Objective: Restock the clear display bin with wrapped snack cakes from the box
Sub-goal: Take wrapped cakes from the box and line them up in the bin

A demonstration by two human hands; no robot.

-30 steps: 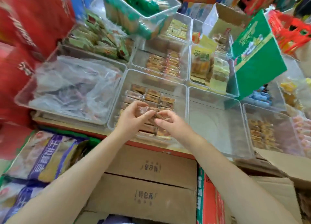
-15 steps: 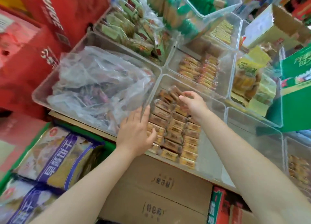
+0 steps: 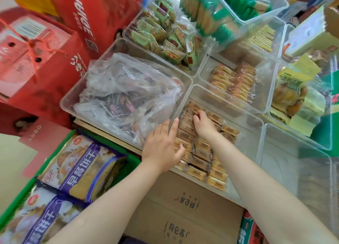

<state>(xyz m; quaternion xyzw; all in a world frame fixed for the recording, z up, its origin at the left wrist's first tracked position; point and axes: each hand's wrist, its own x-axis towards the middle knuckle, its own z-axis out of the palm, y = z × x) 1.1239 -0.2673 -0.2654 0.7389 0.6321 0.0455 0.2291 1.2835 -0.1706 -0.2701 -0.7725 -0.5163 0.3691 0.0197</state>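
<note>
The clear display bin (image 3: 244,120) stands at the shelf's front edge, its left half filled with rows of tan wrapped snack cakes (image 3: 201,154). My left hand (image 3: 162,146) lies flat with straight fingers along the bin's left wall, and its thumb touches the cakes. My right hand (image 3: 204,124) reaches into the back left of the bin, fingers curled down over a cake in the far row. A brown cardboard box (image 3: 183,205) sits closed below the shelf, under both forearms.
Left of the bin, another clear bin (image 3: 73,99) holds a crumpled plastic bag of sweets. An empty-looking clear bin (image 3: 293,170) stands to the right. More stocked bins are behind, red cartons (image 3: 45,64) at the left, and biscuit bags (image 3: 82,168) in a green crate below.
The right hand has moved left and nearer, onto the far-left cakes, and its fingers curl tighter. The left hand has slid a little further along the bin wall. The camera has moved closer.
</note>
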